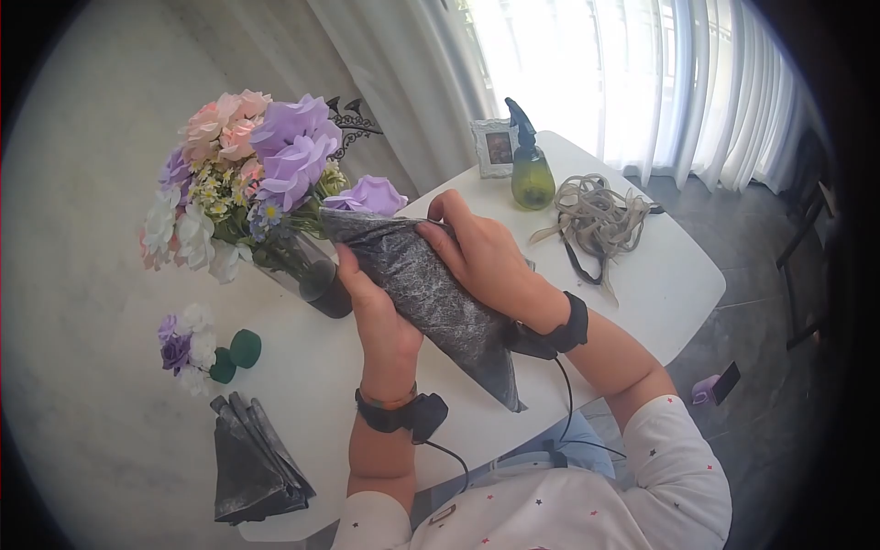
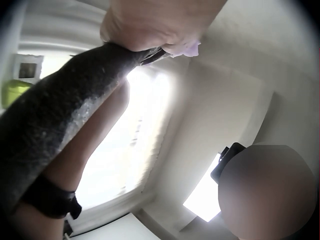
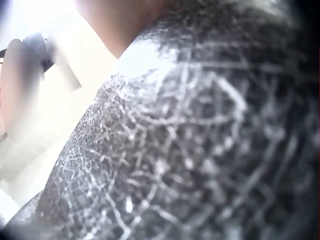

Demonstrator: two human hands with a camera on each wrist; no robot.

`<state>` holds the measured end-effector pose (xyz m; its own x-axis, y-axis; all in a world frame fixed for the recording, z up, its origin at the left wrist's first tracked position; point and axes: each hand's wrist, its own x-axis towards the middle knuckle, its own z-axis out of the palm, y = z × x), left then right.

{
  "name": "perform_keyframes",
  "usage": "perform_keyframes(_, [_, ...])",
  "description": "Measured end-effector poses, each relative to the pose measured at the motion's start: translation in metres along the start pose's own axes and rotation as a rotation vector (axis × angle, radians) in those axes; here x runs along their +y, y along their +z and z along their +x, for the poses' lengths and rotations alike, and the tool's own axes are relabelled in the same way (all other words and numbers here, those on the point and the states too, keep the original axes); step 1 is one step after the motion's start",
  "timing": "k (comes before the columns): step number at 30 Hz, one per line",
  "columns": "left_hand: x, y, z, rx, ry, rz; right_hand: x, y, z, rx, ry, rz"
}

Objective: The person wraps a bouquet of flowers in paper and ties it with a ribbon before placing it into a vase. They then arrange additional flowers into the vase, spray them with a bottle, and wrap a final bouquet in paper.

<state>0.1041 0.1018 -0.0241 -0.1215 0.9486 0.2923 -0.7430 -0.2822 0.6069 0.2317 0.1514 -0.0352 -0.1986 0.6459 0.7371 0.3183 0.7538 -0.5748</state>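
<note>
A dark grey crinkled wrap (image 1: 449, 316), folded into a cone with its point toward the person, is held up over the white table (image 1: 642, 302). The left hand (image 1: 380, 316) grips its left side near the wide end. At the top edge the right hand (image 1: 486, 252) pinches the wrap between thumb and fingers. A purple flower (image 1: 367, 195) shows just beyond the wide end; whether it is inside the wrap I cannot tell. In the left wrist view the wrap (image 2: 65, 105) runs down from the left hand (image 2: 160, 22). The wrap (image 3: 175, 145) fills most of the right wrist view.
A vase (image 1: 325, 286) of pink, purple and white flowers (image 1: 293, 156) stands beyond the left hand. Small flowers (image 1: 188, 348) and folded dark sheets (image 1: 257, 463) lie at the left. Toward the back are a green spray bottle (image 1: 533, 179), a picture frame (image 1: 495, 147) and tangled ribbon (image 1: 600, 215).
</note>
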Motion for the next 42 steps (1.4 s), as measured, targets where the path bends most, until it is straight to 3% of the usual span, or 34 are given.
perform_keyframes(5, [-0.002,-0.01,0.004,0.032,-0.029,0.147,0.004,0.0,0.002,0.001,-0.025,0.018])
perform_keyframes(8, [0.001,-0.015,0.009,0.047,0.046,0.196,0.006,-0.015,0.008,-0.106,0.005,-0.117])
perform_keyframes(10, [0.001,-0.02,0.013,0.077,0.121,0.234,0.004,-0.021,0.012,0.209,-0.29,-0.376])
perform_keyframes(14, [-0.004,-0.021,0.016,0.176,0.219,0.3,-0.029,-0.029,-0.006,0.005,-0.32,-0.217])
perform_keyframes(17, [-0.007,-0.011,0.008,0.237,0.25,0.301,-0.037,-0.013,-0.022,-0.16,-0.346,-0.251])
perform_keyframes(22, [0.002,-0.014,0.003,0.186,0.125,0.247,-0.036,0.006,-0.026,-0.072,-0.466,-0.512])
perform_keyframes(24, [0.003,-0.009,0.001,0.172,0.12,0.225,-0.034,0.009,-0.026,-0.007,-0.455,-0.599])
perform_keyframes(27, [0.006,-0.006,0.0,0.091,0.104,0.243,-0.026,0.011,-0.026,-0.068,-0.368,-0.605])
perform_keyframes(29, [0.012,-0.01,0.002,0.025,0.095,0.284,-0.027,0.001,-0.022,-0.162,-0.29,-0.553])
perform_keyframes(31, [0.019,-0.021,0.006,-0.015,0.06,0.473,-0.026,-0.013,-0.013,-0.318,-0.083,-0.379])
perform_keyframes(33, [0.021,-0.021,0.007,0.04,0.136,0.6,-0.014,-0.022,-0.005,-0.267,-0.137,-0.215])
perform_keyframes(35, [0.021,-0.021,0.016,0.204,0.372,0.973,-0.014,-0.033,0.002,-0.205,-0.11,0.189])
perform_keyframes(36, [0.022,-0.022,0.016,0.209,0.375,0.969,-0.017,-0.042,0.004,-0.267,-0.022,0.269])
perform_keyframes(37, [0.024,-0.023,0.016,0.036,0.225,0.85,-0.016,-0.044,0.007,-0.274,-0.026,0.269])
perform_keyframes(39, [0.027,-0.025,0.014,-0.302,-0.072,0.595,-0.014,-0.047,0.01,-0.308,0.063,0.654])
perform_keyframes(42, [0.021,-0.01,0.007,-0.236,-0.003,0.655,-0.008,-0.047,0.013,-0.316,0.145,0.765])
